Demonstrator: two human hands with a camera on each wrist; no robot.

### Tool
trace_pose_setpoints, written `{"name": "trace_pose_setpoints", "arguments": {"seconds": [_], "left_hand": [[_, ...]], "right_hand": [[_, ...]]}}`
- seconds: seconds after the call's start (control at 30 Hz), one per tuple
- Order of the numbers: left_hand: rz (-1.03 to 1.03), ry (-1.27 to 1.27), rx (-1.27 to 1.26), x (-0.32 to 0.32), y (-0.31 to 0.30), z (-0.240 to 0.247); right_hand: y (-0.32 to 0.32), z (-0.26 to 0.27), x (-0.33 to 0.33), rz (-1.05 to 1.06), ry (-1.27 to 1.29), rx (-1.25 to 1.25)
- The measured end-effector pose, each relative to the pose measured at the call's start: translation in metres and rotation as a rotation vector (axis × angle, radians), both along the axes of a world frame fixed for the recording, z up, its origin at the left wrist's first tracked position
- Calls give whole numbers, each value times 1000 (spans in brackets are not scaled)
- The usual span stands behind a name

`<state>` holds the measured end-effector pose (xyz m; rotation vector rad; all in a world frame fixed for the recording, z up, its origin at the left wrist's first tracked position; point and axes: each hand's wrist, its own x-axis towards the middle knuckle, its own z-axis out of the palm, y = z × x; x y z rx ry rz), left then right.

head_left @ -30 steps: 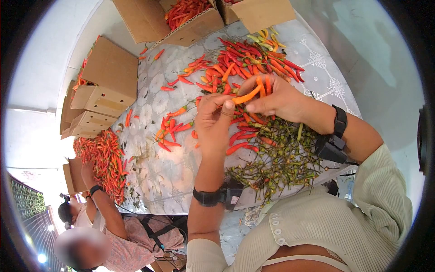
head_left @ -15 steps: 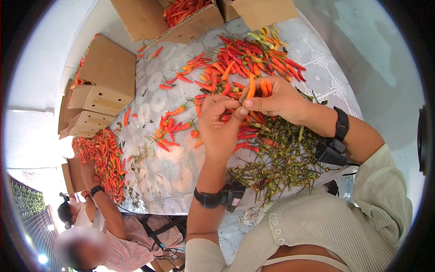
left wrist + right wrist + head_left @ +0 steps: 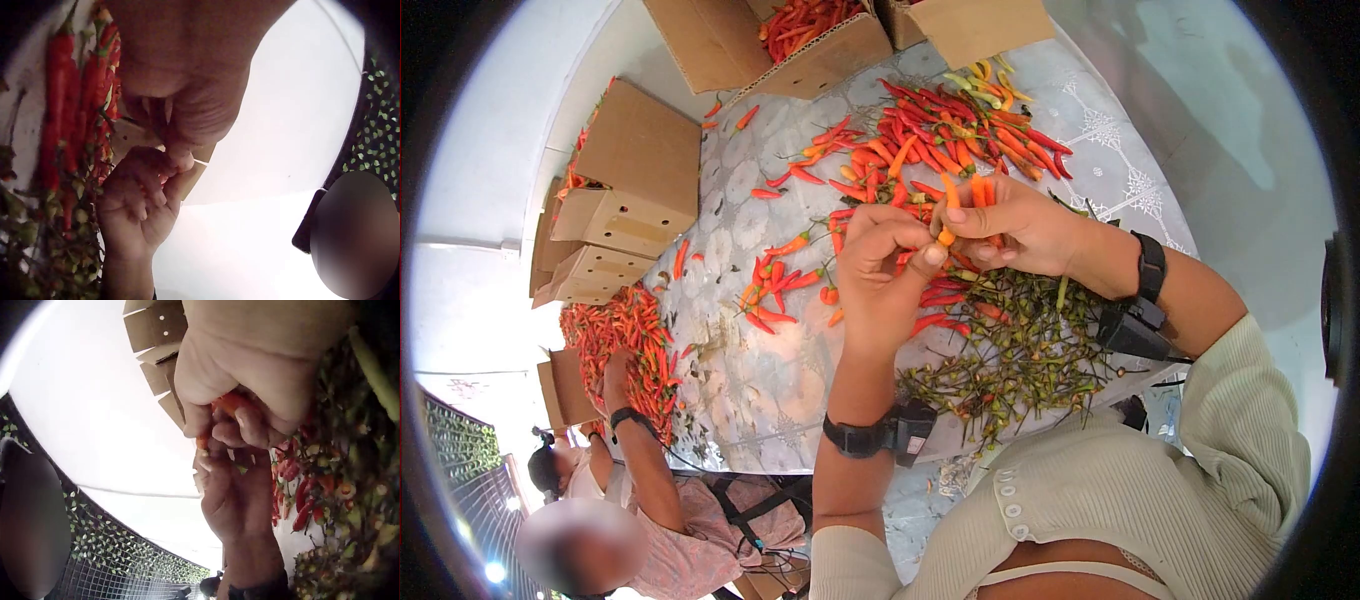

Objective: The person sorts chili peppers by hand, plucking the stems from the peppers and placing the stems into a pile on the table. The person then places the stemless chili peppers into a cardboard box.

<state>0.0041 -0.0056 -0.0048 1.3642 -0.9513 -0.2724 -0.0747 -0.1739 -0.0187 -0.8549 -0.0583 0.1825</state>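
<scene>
In the head view an orange chili (image 3: 949,192) stands upright, pinched between the thumb and fingers of the right hand (image 3: 1025,225). More orange chilies (image 3: 984,192) lie within that same hand. The left hand (image 3: 882,270) meets it from the left, thumb and fingertips at the chili's lower end; whether a stem is between them is hidden. In the right wrist view red-orange chilies (image 3: 231,403) show inside the curled right fingers. Below the hands is a heap of green stems (image 3: 1020,370), and beyond them a pile of red chilies (image 3: 920,125).
Cardboard boxes (image 3: 640,150) with chilies stand at the left, and another box (image 3: 825,65) at the back. Another person's arm (image 3: 645,460) reaches into a large chili heap (image 3: 635,350) at the lower left. Loose chilies (image 3: 775,285) lie scattered on the patterned tablecloth (image 3: 770,380).
The orange chili between the hands has gone from lying slanted to upright in the right hand. The hands drew together, then parted slightly. The other person's hand has shifted over the heap.
</scene>
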Motion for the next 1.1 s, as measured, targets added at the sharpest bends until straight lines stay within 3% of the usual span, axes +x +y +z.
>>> {"name": "trace_pose_setpoints", "arguments": {"seconds": [0.1,0.23,0.37,0.43,0.53,0.63,0.83,0.97,1.1], "left_hand": [[-90,63,-19,-2,1,4],[-173,92,77,-3,5,11],[-252,-174,273,-1,5,17],[-202,-277,376,-4,2,17],[0,-623,536,-8,1,21],[-28,-687,615,-3,4,17],[-73,-467,435,1,4,11],[-3,-135,286,2,5,10],[34,166,138,0,5,11]], "right_hand": [[-3,8,0,31,123,218],[-16,10,6,-167,94,197],[-21,11,8,-422,135,118],[-20,9,8,-461,180,90],[-21,6,8,-478,178,-7],[-21,6,8,-465,145,-101],[-9,11,4,-317,183,-150],[-9,10,4,-297,141,-100],[-8,9,3,-290,81,-268]]}}
